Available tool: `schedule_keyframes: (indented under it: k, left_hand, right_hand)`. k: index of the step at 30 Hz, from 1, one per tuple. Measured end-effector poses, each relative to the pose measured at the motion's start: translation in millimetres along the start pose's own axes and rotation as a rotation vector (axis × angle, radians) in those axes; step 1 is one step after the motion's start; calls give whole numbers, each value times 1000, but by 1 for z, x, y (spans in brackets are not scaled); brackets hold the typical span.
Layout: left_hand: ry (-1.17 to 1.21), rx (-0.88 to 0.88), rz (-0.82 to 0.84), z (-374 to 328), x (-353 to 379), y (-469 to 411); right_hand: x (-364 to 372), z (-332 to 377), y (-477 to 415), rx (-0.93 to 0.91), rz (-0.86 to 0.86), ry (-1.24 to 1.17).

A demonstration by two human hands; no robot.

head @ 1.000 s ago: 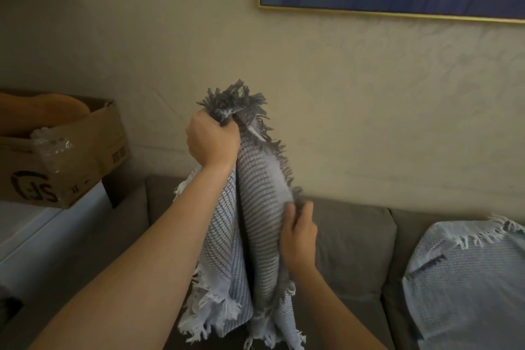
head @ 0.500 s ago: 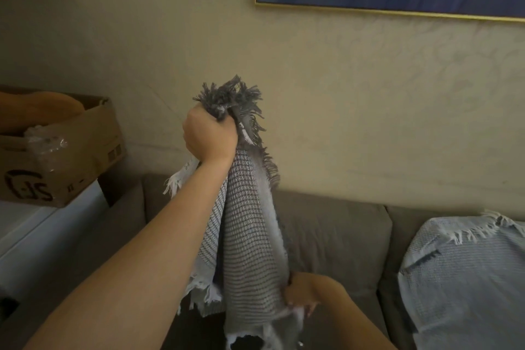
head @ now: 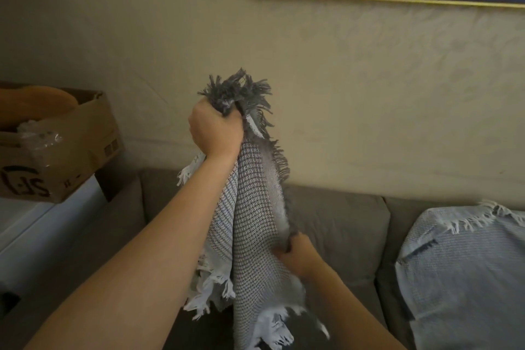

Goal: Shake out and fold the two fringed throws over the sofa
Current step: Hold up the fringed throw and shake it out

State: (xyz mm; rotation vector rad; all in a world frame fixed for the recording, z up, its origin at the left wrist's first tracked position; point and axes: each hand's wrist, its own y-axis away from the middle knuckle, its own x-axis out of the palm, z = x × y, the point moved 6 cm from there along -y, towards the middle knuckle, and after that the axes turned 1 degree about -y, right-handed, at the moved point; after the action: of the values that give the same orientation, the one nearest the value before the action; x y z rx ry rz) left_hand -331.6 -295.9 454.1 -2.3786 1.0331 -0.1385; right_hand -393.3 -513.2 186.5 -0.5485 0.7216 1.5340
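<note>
Brown cardboard box [head: 61, 148] sits far left on a pale surface [head: 34, 224]. Left hand [head: 216, 129] is up high, fingers clenched round the bunched dark fringe of the grey throw [head: 252, 224], which hangs over the grey sofa [head: 341, 224]. Right hand [head: 298, 253] pinches its fringed edge lower down. Far right, the pale blue throw [head: 466, 273] lies draped on the sofa.

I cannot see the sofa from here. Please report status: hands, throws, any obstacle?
Left hand shut on grey throw top, held up. Right hand pinches its fringed edge. Blue throw draped on sofa. No obstacle.
</note>
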Motion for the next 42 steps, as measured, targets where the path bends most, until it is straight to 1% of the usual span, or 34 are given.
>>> schedule_keyframes:
  k: [3,4,6,7,10,11,13,15,18,19,20,22,23,25,29,30,32,38,40,42]
  left_hand:
    - [30,19,16,-3,2,4]
    - [38,24,18,-4,2,4]
    - [49,33,15,-7,1,5]
    - [53,40,14,-9,1,4]
    - [72,66,18,-14,1,5]
    - [88,74,24,-15,1,5]
    - [127,73,36,-14,1,4]
    - [155,68,54,-10,3,1]
    - [173,70,76,-6,4,-2]
    - [175,74,71,-6,2,-3]
    - [171,77,58,-6,0,-3]
    - [139,77,9,-4,-8,-6]
    - [121,70,-11,-2,-11,-7]
    - [81,38,-29,6,-14,-8]
    - [-4,-50,-44,24,-17,-9]
    - [-29,-66,-48,28,-18,-9]
    - [-61,-98,-55,32,-18,-7]
    - [-133,-200,-57,40,-16,3]
    - [-138,-210,-43,42,-14,6]
    - [-133,-201,-29,41,-12,9]
  right_hand:
    - [-10,19,-8,-40,-111,-141]
    - [-13,23,-11,-76,-145,-151]
    - [-15,31,-15,-137,-143,-119]
    - [-13,33,-16,-136,-101,-96]
    - [3,27,-15,-84,101,-33]
    - [7,26,-16,-64,138,-29]
    - [10,25,-16,-53,131,-57]
    - [9,26,-21,-91,87,-119]
    - [-1,38,-25,-197,-18,-100]
    - [-6,44,-25,-239,-74,-44]
    - [-9,43,-27,-244,-111,38]
    - [-19,32,-28,-168,-147,224]
    - [-26,19,-33,-120,-163,262]
    - [-47,-2,-36,-78,-242,211]
    - [-89,-13,-21,-184,-533,-12]
    - [-95,-12,-15,-202,-587,-47]
    - [-100,-11,-3,-244,-639,-67]
    - [-94,-24,6,-213,-556,-82]
    - [-94,-26,8,-197,-526,-39]
    - [-90,-31,4,-133,-398,107]
